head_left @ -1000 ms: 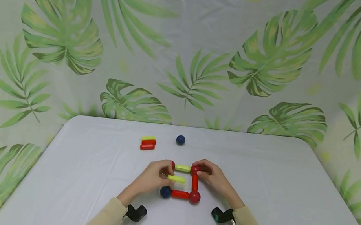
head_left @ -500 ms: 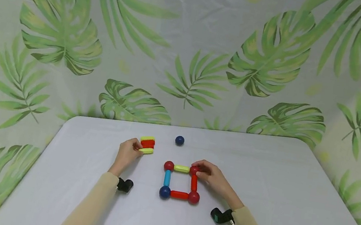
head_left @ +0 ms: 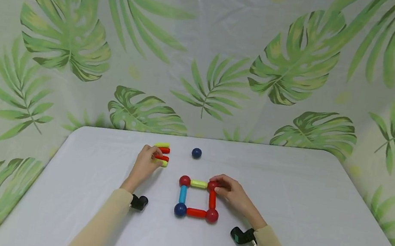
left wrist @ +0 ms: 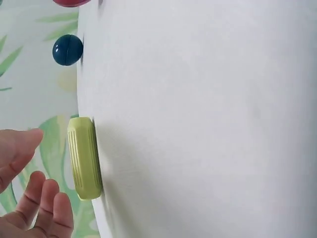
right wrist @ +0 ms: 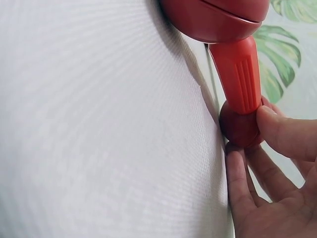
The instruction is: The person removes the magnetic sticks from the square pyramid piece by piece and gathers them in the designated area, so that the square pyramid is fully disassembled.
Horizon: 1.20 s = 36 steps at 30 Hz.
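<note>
- Pinching red ball [head_left: 212,185] with right hand [head_left: 231,192] at 1 o'clock of square [head_left: 196,213].
- Off its 10 o'clock, reaching near yellow rod [left wrist: 84,158] with unclenched left hand [head_left: 144,163].

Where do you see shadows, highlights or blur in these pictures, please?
Head view: soft shadow beside the left sleeve; left wrist view: a grey shadow on the tablecloth beside the yellow-green rod, and a glint on the dark blue ball; right wrist view: the red ball in the right hand looks shaded, and the tablecloth seems blurred at left.
</note>
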Each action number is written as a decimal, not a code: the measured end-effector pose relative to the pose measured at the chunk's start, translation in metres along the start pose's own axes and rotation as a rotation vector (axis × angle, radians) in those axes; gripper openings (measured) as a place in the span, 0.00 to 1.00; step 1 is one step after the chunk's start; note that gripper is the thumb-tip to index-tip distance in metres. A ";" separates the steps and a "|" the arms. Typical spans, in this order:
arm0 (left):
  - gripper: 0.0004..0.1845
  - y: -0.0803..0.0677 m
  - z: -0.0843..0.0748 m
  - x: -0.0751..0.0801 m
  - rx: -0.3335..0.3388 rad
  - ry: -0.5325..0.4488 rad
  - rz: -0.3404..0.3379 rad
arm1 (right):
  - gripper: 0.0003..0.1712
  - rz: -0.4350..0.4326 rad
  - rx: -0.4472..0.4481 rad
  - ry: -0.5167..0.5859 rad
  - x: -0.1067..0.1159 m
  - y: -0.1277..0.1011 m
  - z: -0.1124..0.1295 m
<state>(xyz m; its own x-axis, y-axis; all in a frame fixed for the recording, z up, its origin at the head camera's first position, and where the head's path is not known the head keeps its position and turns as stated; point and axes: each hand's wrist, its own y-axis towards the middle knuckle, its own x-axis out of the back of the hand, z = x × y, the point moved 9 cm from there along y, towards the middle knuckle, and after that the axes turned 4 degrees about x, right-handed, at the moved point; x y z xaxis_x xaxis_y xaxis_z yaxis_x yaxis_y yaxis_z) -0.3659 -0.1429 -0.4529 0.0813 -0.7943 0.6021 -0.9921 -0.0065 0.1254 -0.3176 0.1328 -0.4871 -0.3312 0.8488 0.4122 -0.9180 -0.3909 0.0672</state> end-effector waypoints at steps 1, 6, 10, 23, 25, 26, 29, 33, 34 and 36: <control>0.08 0.002 -0.001 -0.001 -0.004 -0.002 0.005 | 0.16 -0.002 -0.003 0.002 0.000 0.000 0.000; 0.16 0.019 0.000 -0.006 0.000 0.080 0.053 | 0.16 0.002 -0.003 0.006 0.000 -0.001 0.000; 0.20 0.031 0.004 -0.012 0.000 0.172 0.159 | 0.16 0.006 0.006 0.007 -0.002 -0.001 0.001; 0.16 0.029 0.002 -0.012 -0.100 0.176 0.187 | 0.16 0.002 0.017 0.000 0.000 -0.001 0.001; 0.16 0.023 -0.002 -0.010 -0.128 0.153 0.164 | 0.16 -0.001 0.010 0.001 -0.001 -0.001 0.000; 0.15 0.020 -0.006 -0.010 -0.154 0.138 0.153 | 0.16 0.000 0.009 0.001 -0.001 -0.001 0.000; 0.14 0.004 -0.024 -0.018 -0.242 0.042 0.191 | 0.16 0.007 0.008 0.004 -0.001 -0.001 -0.001; 0.16 -0.025 -0.049 -0.049 -0.345 -0.036 0.443 | 0.16 0.013 0.011 0.002 -0.001 0.000 -0.001; 0.17 -0.032 -0.052 -0.058 -0.356 -0.032 0.505 | 0.16 0.013 0.015 -0.002 0.000 0.000 -0.001; 0.19 -0.042 -0.058 -0.070 -0.375 0.002 0.578 | 0.16 0.013 0.021 -0.006 0.000 0.000 -0.001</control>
<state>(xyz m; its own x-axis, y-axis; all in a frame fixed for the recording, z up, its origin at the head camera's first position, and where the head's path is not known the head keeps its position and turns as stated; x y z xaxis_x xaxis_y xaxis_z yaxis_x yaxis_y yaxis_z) -0.3242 -0.0519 -0.4551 -0.4500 -0.6057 0.6563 -0.7762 0.6286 0.0479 -0.3177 0.1332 -0.4876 -0.3422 0.8415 0.4181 -0.9087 -0.4096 0.0806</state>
